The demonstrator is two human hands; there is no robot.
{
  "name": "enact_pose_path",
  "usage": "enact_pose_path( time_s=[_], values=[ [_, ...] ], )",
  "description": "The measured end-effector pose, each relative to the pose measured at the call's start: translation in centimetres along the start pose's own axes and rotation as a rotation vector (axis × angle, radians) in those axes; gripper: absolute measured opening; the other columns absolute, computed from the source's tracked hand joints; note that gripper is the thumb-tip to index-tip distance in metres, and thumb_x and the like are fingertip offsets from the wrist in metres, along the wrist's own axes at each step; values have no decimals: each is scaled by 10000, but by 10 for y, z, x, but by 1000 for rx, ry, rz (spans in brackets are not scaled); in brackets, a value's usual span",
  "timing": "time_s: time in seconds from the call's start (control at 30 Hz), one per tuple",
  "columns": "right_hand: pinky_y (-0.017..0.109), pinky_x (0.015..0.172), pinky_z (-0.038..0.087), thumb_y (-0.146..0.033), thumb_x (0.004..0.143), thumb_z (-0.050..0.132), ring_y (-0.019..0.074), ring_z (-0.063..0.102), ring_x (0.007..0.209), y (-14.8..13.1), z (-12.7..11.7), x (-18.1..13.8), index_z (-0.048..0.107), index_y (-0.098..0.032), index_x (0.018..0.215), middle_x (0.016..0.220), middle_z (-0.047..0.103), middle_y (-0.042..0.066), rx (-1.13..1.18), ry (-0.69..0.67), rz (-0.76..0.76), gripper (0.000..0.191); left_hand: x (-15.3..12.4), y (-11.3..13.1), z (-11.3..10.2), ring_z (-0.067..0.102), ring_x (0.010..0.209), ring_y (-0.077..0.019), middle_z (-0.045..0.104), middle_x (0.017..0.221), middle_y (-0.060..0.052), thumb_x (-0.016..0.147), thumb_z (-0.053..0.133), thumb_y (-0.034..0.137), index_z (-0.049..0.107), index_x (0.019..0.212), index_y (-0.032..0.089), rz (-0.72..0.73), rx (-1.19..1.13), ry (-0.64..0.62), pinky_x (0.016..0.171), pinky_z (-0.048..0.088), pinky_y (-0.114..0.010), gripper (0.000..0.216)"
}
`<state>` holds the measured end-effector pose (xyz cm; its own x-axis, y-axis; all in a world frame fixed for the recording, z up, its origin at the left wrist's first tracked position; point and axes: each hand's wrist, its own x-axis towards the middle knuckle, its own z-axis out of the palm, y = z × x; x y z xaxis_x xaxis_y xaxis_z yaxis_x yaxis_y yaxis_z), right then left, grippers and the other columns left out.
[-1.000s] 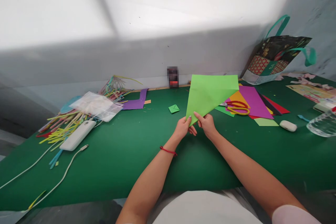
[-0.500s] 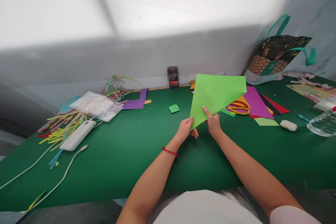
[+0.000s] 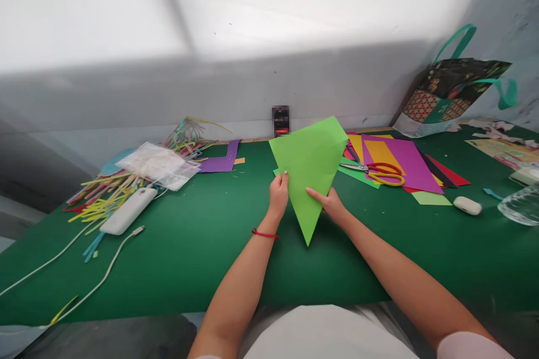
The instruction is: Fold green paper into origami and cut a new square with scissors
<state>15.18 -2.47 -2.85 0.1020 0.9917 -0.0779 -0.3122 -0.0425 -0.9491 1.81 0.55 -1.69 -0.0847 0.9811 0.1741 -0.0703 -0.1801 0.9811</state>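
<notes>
A bright green sheet of paper [image 3: 311, 160] is held up above the table, one pointed corner hanging down toward me. My left hand [image 3: 278, 193] grips its left edge, thumb on the front face and the other fingers behind. On the right edge my right hand [image 3: 330, 202] pinches it, thumb lying across the front. Behind the paper's left edge only a sliver of a small green folded paper [image 3: 276, 171] shows. Just right of the sheet lie scissors [image 3: 383, 173] with red and yellow handles, on coloured sheets.
Purple paper [image 3: 425, 171] and other coloured sheets lie at right, near a white earbud case [image 3: 467, 205], a clear bottle [image 3: 520, 205] and a patterned bag [image 3: 450, 95]. At left are paper strips [image 3: 101, 202], a plastic sleeve [image 3: 162, 165], a white power bank [image 3: 129, 211] and a cable [image 3: 112, 269].
The green paper has turned so its corner points down, and it has shifted left. My left hand has moved up along its left edge. The scissors' blades have come into view.
</notes>
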Motion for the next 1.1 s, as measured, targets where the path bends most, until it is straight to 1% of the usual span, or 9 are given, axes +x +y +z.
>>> enact_pose_path(
  time_s=[0.17,0.3,0.43,0.57,0.73,0.8,0.9,1.0,1.1],
  values=[
    [301,493,533,-402,496,795,250,678,689,0,-2,0,670,-159,848,873,721,110,-55,-30,7,446,-2,2,-3,423,556,-116,490,590,7,740,543,615,516,626,174,52,51,1,519,358,-251,456],
    [249,353,418,-412,520,776,192,622,531,0,-4,-1,658,-143,878,806,710,102,-111,-42,14,463,-3,3,-1,394,542,-108,472,583,14,733,544,620,505,618,174,60,36,-4,512,339,-248,462],
    [220,294,316,-420,540,761,121,516,405,1,-4,-1,642,-143,860,694,684,64,-133,-56,-2,439,-2,3,-2,392,544,-109,464,574,18,738,551,604,500,614,177,61,46,3,512,335,-245,447],
    [210,291,316,-426,542,761,114,509,406,2,-4,0,636,-150,845,681,677,57,-127,-71,3,429,-3,4,-2,357,528,-103,424,553,26,733,549,611,460,581,184,67,56,10,495,311,-243,462],
    [211,290,328,-417,539,765,130,536,419,3,-5,0,638,-153,846,685,686,57,-124,-58,14,424,-3,5,-1,360,527,-105,432,562,20,731,525,642,467,588,187,68,51,5,489,314,-246,481],
    [227,332,396,-406,532,771,164,595,493,4,-6,2,644,-156,856,741,703,73,-108,-57,-4,428,-3,5,-1,365,527,-105,440,567,18,726,517,658,473,597,187,68,40,-2,489,319,-247,491],
    [298,542,541,-414,538,771,232,670,733,7,-7,5,649,-168,901,917,713,102,-34,-40,-53,456,-3,4,-1,347,516,-100,424,554,23,708,516,682,456,583,188,69,43,-1,483,310,-248,513],
    [358,691,562,-445,553,760,263,667,869,7,-8,8,643,-172,946,1019,694,117,32,-10,-62,493,-2,2,-2,344,514,-100,423,549,22,702,516,691,450,572,188,67,58,-9,481,306,-249,523],
    [383,741,559,-410,520,789,276,658,915,5,-9,8,644,-175,950,1042,689,117,18,-8,-75,512,0,-1,-2,359,518,-104,437,554,17,699,535,677,470,577,185,55,63,-21,485,313,-253,511]
  ],
)
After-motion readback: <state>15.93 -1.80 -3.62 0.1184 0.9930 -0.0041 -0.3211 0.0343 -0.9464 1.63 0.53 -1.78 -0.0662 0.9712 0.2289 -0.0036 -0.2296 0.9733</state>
